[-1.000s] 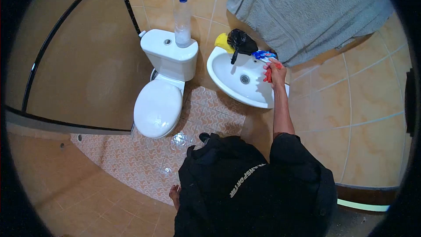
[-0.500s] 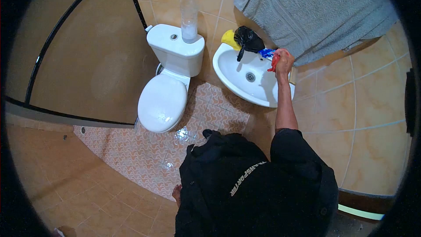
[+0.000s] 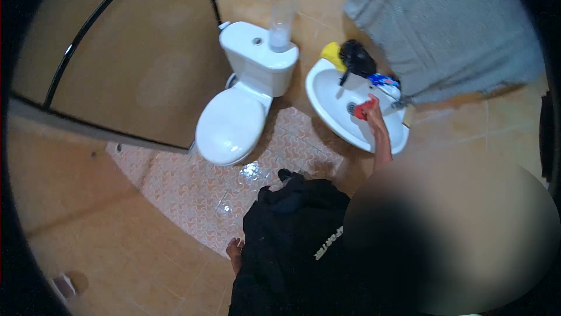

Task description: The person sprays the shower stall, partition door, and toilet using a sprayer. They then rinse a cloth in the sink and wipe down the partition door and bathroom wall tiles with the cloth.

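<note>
My right hand (image 3: 374, 116) is over the bowl of the white washbasin (image 3: 322, 101), its fingers closed on a crumpled red thing (image 3: 363, 109), which may be a cloth or a plastic bag. The red thing is beside the drain (image 3: 352, 108). On the basin's back edge sit a black plastic bag (image 3: 357, 59), a yellow thing (image 3: 332, 54) and a blue-and-white packet (image 3: 383, 80). Down at my left side hangs my left hand (image 3: 235, 248), fingers slightly apart and holding nothing. A large blur covers my right upper arm.
Left of the basin stands a toilet (image 3: 231, 126) with its lid down. A clear bottle with a blue cap (image 3: 281, 26) is on its tank. A grey towel (image 3: 450, 35) hangs beside the basin. The shower screen (image 3: 134, 64) stands at left, and the tiled floor (image 3: 193, 199) shines as if wet.
My right hand has moved with the red thing from the basin's back edge down into the bowl, leaving the blue-and-white packet behind. The whole view has shifted, and a blur has appeared at lower right.
</note>
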Available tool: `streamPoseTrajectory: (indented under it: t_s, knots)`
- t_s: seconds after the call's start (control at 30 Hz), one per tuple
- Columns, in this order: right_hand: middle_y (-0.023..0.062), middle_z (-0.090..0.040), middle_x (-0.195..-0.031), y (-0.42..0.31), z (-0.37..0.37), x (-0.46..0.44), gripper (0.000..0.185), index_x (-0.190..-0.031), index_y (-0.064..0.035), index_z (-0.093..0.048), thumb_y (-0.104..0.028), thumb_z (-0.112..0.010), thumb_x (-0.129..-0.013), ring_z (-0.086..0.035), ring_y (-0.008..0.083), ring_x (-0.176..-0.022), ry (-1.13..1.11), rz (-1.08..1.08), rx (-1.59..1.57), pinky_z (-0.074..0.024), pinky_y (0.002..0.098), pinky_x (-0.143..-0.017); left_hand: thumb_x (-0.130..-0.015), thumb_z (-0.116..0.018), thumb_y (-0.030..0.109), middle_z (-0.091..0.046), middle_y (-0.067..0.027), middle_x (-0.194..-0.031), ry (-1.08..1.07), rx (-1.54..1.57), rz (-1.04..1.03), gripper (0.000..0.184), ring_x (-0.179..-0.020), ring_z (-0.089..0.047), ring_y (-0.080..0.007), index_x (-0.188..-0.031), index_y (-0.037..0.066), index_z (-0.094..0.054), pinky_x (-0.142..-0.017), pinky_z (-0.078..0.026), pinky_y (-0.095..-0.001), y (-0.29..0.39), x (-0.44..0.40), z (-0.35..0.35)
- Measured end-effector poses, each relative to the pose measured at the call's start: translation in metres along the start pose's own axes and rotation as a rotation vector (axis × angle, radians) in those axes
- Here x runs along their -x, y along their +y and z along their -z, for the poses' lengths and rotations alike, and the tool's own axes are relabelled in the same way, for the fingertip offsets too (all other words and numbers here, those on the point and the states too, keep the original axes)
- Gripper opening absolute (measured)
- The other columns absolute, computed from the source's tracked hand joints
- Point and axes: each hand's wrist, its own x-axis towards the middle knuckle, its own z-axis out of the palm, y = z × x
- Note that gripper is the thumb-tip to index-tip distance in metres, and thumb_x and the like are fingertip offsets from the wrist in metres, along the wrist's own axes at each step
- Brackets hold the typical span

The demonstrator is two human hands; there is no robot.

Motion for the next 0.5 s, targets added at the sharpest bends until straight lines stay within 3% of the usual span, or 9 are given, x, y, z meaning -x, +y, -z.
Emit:
streamPoseTrajectory:
  t_s: [0.03,0.07,0.13,0.17,0.2,0.33,0.4,0.5]
  knots:
    - [0.0056,-0.047,-0.099,-0.035,-0.007,0.026,0.068,-0.133,-0.0111,-0.031,-0.005,-0.056,-0.070,-0.052,0.0178,-0.086,-0.084,-0.090,-0.176,-0.0494,0.0327,-0.072,-0.086,-0.055,0.014,-0.058,-0.0225,-0.102,0.043,0.026,-0.009,0.037,-0.089,-0.061,-0.0351,-0.114,-0.009,-0.048,-0.075,-0.054,-0.0442,0.005,0.012,-0.005]
    - [0.0068,-0.048,-0.102,-0.011,0.003,0.016,0.066,-0.132,-0.0106,-0.034,-0.009,-0.061,-0.073,-0.053,0.0189,-0.092,-0.191,-0.010,-0.198,-0.0499,0.0333,-0.076,-0.086,-0.055,0.016,-0.059,-0.0203,-0.101,0.056,0.039,0.043,0.035,-0.087,-0.061,-0.0340,-0.114,-0.005,-0.049,-0.072,-0.054,-0.0425,0.018,0.028,-0.017]
    - [0.0053,-0.053,-0.103,-0.025,-0.003,0.024,0.061,-0.126,-0.0099,-0.045,-0.022,-0.073,-0.073,-0.057,0.0193,-0.091,-0.075,0.054,-0.124,-0.0508,0.0346,-0.079,-0.086,-0.056,0.018,-0.061,-0.0156,-0.098,0.090,0.141,0.093,0.031,-0.082,-0.062,-0.0314,-0.112,0.001,-0.052,-0.068,-0.053,-0.0399,0.023,0.041,-0.029]
    - [0.0044,-0.054,-0.098,-0.041,-0.009,0.029,0.046,-0.115,-0.0066,-0.050,-0.026,-0.070,-0.078,-0.058,0.0171,-0.085,-0.051,0.000,-0.090,-0.0518,0.0329,-0.074,-0.086,-0.056,0.017,-0.062,-0.0130,-0.096,0.106,0.218,0.094,0.028,-0.080,-0.063,-0.0299,-0.110,0.004,-0.054,-0.067,-0.052,-0.0389,0.021,0.042,-0.029]
    - [0.0044,-0.054,-0.098,-0.041,-0.008,0.025,0.046,-0.115,-0.0066,-0.050,-0.026,-0.070,-0.078,-0.058,0.0171,-0.085,-0.140,0.006,-0.112,-0.0518,0.0329,-0.074,-0.086,-0.056,0.017,-0.062,-0.0127,-0.097,0.166,0.232,0.174,0.026,-0.079,-0.064,-0.0279,-0.109,0.005,-0.055,-0.066,-0.053,-0.0387,0.024,0.041,-0.030]
    - [0.0047,-0.058,-0.085,-0.026,-0.001,0.006,0.029,-0.104,-0.0081,-0.053,-0.023,-0.064,-0.083,-0.059,0.0160,-0.071,-0.141,0.136,-0.297,-0.0526,0.0324,-0.064,-0.085,-0.058,0.018,-0.064,-0.0076,-0.088,0.249,0.170,0.036,0.024,-0.072,-0.065,-0.0201,-0.103,0.003,-0.060,-0.056,-0.050,-0.0270,0.061,0.057,-0.054]
    - [0.0048,-0.058,-0.077,-0.077,-0.026,0.036,0.023,-0.099,-0.0068,-0.053,-0.025,-0.059,-0.087,-0.059,0.0164,-0.064,-0.277,0.069,-0.413,-0.0517,0.0305,-0.058,-0.086,-0.057,0.020,-0.064,-0.0074,-0.094,0.213,0.189,0.004,0.026,-0.079,-0.064,-0.0188,-0.107,0.005,-0.059,-0.064,-0.050,-0.0279,0.094,0.068,-0.067]
    - [0.0053,-0.057,-0.082,-0.118,-0.085,0.061,0.025,-0.098,-0.0063,-0.051,-0.027,-0.059,-0.087,-0.059,0.0169,-0.070,-0.421,0.090,-0.469,-0.0504,0.0293,-0.061,-0.087,-0.058,0.024,-0.064,-0.0056,-0.100,0.153,0.144,-0.119,0.032,-0.087,-0.062,-0.0163,-0.113,0.006,-0.057,-0.074,-0.050,-0.0284,0.143,0.067,-0.101]
